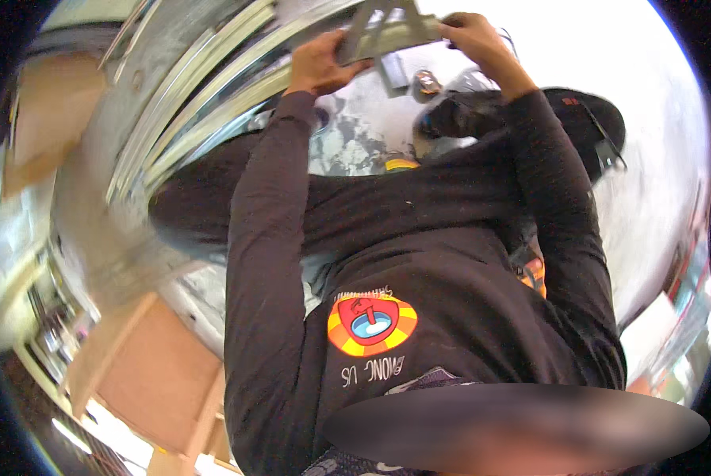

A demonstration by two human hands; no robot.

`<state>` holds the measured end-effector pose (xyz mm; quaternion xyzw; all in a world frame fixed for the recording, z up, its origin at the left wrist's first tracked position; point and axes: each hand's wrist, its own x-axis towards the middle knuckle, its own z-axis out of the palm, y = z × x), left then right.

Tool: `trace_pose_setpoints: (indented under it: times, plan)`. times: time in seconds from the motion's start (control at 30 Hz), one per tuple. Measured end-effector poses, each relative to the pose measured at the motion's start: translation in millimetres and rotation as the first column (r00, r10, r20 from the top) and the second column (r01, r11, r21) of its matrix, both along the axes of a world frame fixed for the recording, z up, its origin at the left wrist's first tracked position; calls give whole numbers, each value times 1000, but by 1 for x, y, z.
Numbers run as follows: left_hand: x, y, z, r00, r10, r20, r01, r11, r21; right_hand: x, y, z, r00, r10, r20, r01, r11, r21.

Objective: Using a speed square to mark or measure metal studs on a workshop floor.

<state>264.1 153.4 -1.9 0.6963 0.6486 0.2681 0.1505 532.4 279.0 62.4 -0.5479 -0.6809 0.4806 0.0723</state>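
At the top of the head view, a grey angled frame piece [395,36] with slanted struts is held up between my two hands; its upper end runs out of the picture. My left hand [320,65] is closed around its left end, thumb along the lower edge. The fingers of my right hand [478,46] pinch its right end. Below it, on the pale, dark-stained floor [347,139], lie a grey rectangular block [393,73] and a small round brown-and-black item [427,83] whose kind I cannot make out.
Long pale strips or profiles [189,95] lie side by side at my left. My dark-trousered legs [403,206] are bent in front of me, and a yellow-orange item [401,165] shows between them. A brown wooden or cardboard box-like piece [157,373] stands at lower left.
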Motion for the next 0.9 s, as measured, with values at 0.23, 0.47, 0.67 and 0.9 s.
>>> trace_pose_setpoints:
  times: [0.23, 0.47, 0.67, 0.9]
  plan:
    - [10, 1, -16, 991, 23, 129, -23, 1000, -2, 37, 28, -54, 985, -44, -169, 27, 995, -100]
    - [1, 3, -21, 986, -60, 158, 71, 996, -59, 38, 28, -45, 995, 97, 33, -102, 949, 299]
    - [3, 5, -15, 999, 16, -33, -18, 998, -56, 12, -28, 10, 1000, 28, -12, -18, 846, 533]
    - [10, 3, -12, 997, 35, -64, -38, 998, -56, 6, -55, 6, 976, 73, 203, -185, 765, 616]
